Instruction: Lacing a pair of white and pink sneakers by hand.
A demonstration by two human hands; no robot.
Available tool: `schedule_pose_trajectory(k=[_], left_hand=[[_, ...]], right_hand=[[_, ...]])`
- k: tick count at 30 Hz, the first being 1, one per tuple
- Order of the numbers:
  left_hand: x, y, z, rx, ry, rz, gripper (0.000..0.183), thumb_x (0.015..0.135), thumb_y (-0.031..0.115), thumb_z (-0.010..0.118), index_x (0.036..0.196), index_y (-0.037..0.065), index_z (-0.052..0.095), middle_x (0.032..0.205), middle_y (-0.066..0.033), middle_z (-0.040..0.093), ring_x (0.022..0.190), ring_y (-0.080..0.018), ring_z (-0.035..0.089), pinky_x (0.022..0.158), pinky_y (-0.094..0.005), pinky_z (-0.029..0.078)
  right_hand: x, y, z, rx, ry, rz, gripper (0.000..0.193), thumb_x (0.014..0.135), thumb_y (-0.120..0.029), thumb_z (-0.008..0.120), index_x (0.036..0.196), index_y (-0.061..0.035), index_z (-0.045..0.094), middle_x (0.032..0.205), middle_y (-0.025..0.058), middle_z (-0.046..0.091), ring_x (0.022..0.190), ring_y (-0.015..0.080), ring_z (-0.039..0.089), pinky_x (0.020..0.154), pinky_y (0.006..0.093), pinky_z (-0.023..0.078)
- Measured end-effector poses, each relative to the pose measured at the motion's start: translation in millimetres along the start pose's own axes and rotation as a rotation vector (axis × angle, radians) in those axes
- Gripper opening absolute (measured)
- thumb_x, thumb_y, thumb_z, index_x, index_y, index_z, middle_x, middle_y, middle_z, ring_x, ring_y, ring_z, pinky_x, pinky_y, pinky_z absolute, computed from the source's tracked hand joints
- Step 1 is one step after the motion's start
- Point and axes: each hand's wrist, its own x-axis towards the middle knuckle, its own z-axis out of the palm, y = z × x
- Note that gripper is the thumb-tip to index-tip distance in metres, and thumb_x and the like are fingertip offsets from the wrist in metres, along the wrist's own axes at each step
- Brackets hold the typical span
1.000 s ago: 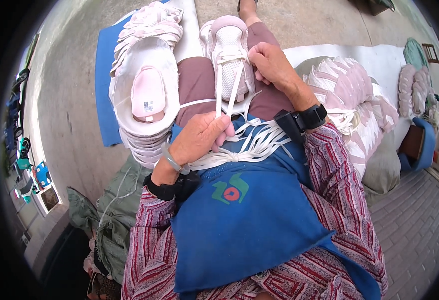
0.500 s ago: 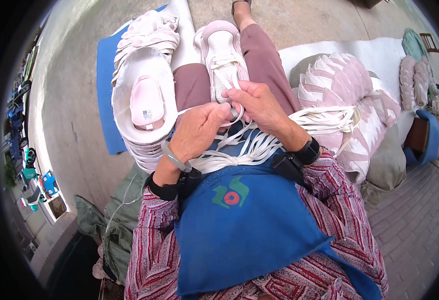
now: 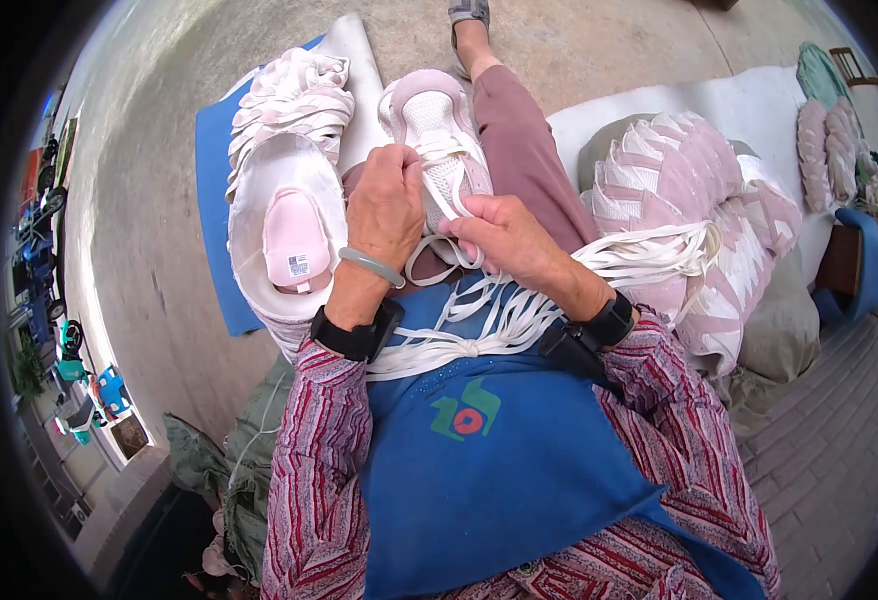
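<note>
A pink and white shoe upper (image 3: 442,115) lies over my lap with its toe pointing away. A white shoelace (image 3: 437,196) runs through its front eyelets and loops loosely toward me. My left hand (image 3: 387,205) is closed at the upper's left eyelet edge, its fingertips mostly hidden behind the knuckles. On the other side my right hand (image 3: 511,236) pinches the lace between thumb and fingers, just below the upper's right edge. A bundle of white laces (image 3: 504,325), knotted in the middle, spreads across my blue apron (image 3: 519,450) toward the right.
To the left, a stack of shoe uppers (image 3: 244,225) shows a pink tongue inside, beside a blue sheet (image 3: 214,215). More pink and white uppers (image 3: 679,170) are heaped on the right over a grey-green sack (image 3: 774,330). A blue chair (image 3: 864,265) stands farther right.
My left hand has moved from beside my right hand, up and left to the upper's left eyelet edge. The right hand has shifted slightly nearer me, still pinching lace.
</note>
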Motion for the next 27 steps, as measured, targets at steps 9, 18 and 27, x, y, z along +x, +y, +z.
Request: schedule_pose_trajectory(k=[9, 18, 27], left_hand=[[-2.7, 5.1, 0.8, 0.034, -0.082, 0.04, 0.01, 0.089, 0.007, 0.055, 0.095, 0.0, 0.052, 0.081, -0.0132, 0.056, 0.076, -0.0249, 0.059, 0.069, -0.0366, 0.047], [4.8, 6.1, -0.4, -0.326, -0.297, -0.571, 0.013, 0.091, 0.011, 0.048, 0.095, -0.001, 0.047, 0.078, -0.0178, 0.059, 0.06, -0.0295, 0.06, 0.053, -0.0387, 0.05], [-17.4, 12.3, -27.2, -0.76, -0.578, -0.849, 0.036, 0.094, 0.033, 0.053, 0.087, -0.002, 0.055, 0.065, -0.0058, 0.057, 0.05, -0.0118, 0.056, 0.042, -0.0263, 0.047]], right_hand=[[-0.4, 0.1, -1.7, 0.019, 0.024, 0.033, 0.02, 0.088, -0.018, 0.059, 0.078, 0.0, 0.062, 0.057, -0.0022, 0.052, 0.045, 0.0049, 0.045, 0.041, 0.0216, 0.035], [-10.8, -19.0, -28.4, 0.306, -0.109, 0.125, 0.015, 0.085, -0.012, 0.06, 0.089, 0.0002, 0.067, 0.058, -0.0048, 0.048, 0.045, 0.0017, 0.038, 0.039, 0.0183, 0.028], [-7.0, 9.1, -4.0, -0.842, -0.046, -0.582, 0.019, 0.087, -0.015, 0.05, 0.079, 0.0006, 0.059, 0.061, 0.0139, 0.057, 0.058, 0.0296, 0.057, 0.058, 0.0379, 0.046]])
